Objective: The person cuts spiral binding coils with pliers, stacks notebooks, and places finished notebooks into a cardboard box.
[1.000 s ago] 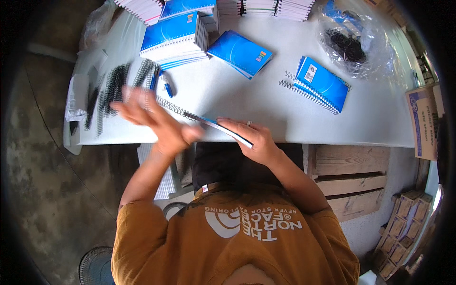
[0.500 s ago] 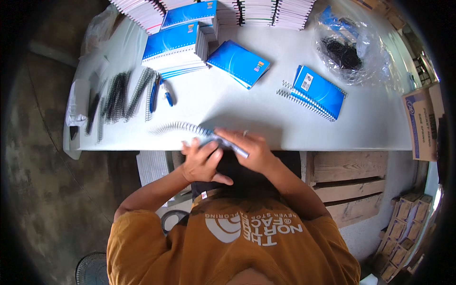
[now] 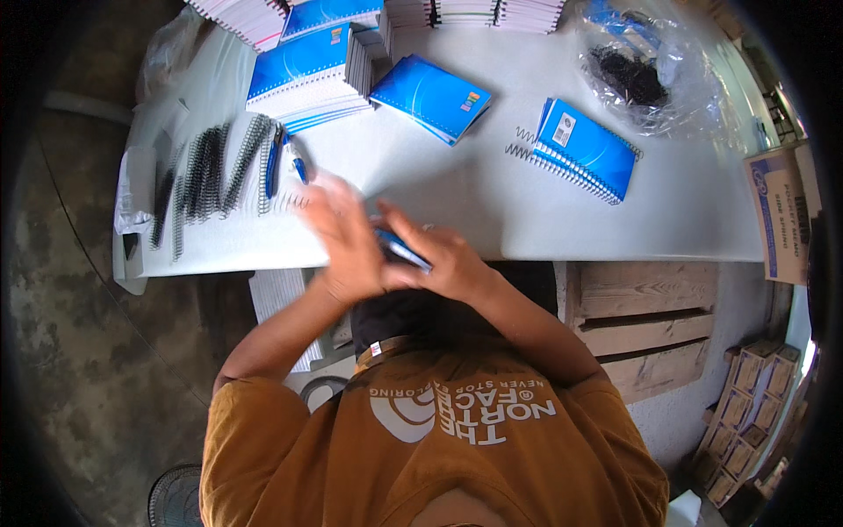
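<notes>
In my right hand a small blue-covered notebook is gripped, tilted nearly edge-on at the table's front edge. My left hand is against its near side with fingers stretched out, partly smeared by motion. Beyond those fingers a thin spiral coil sticks out to the left, blurred; its join with the notebook is hidden by my left hand. Two blue-and-white pens or similar tools lie just past it, beside a row of dark spiral coils.
A stack of blue notebooks stands at the far left, with loose ones beside it. Notebooks with coils partly threaded lie to the right. Behind them are a plastic bag of black coils and a cardboard box at the right edge.
My left hand has swung up and forward, its fingers now extended over the coil. The notebook is more covered by my hands. The view has shifted slightly.
</notes>
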`<control>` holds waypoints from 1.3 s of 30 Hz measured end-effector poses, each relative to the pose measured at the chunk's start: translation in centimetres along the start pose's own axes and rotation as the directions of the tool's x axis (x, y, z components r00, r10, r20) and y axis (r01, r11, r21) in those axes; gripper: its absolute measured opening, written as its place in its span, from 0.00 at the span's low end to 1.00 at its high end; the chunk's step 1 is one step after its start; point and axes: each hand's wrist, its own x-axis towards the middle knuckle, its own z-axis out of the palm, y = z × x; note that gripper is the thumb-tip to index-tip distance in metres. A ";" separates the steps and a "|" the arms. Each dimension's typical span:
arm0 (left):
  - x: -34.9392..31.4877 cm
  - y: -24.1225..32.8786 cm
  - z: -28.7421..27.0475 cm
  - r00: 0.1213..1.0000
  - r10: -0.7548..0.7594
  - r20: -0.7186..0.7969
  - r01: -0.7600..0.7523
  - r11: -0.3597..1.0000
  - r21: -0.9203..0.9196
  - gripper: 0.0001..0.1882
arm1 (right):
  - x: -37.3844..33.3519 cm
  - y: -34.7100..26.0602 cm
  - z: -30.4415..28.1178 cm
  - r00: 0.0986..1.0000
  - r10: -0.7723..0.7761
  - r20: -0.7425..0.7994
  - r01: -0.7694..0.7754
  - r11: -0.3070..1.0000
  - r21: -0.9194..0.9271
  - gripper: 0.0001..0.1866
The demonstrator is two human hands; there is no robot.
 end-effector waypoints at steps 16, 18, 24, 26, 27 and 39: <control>5.4 -1.4 -3.3 0.992 0.120 -0.033 -0.102 0.940 0.326 0.58 | 0.1 0.3 0.6 0.993 0.105 0.052 -0.110 0.989 0.104 0.39; 3.6 -1.1 -1.3 0.995 -0.095 0.028 0.089 0.981 0.174 0.59 | 0.5 0.1 0.4 0.993 0.114 0.037 -0.118 0.985 0.127 0.38; 6.0 -4.1 -1.9 0.969 0.018 -0.248 0.038 0.975 0.218 0.60 | 0.0 1.3 0.6 0.992 0.106 0.068 -0.114 0.984 0.140 0.40; 4.7 -3.7 -0.7 0.986 -0.157 -0.052 0.161 0.984 0.080 0.61 | 0.4 1.6 0.3 0.984 0.153 0.094 -0.167 0.970 0.177 0.41; 5.0 -0.7 -0.8 0.975 -0.078 0.210 0.054 0.991 0.121 0.62 | 0.6 1.8 -0.2 0.979 0.176 0.104 -0.193 0.963 0.186 0.41; 7.6 0.3 -1.5 0.982 -0.017 0.186 0.014 1.000 0.018 0.30 | 1.3 1.9 -1.9 0.938 0.340 0.070 -0.346 0.895 0.280 0.50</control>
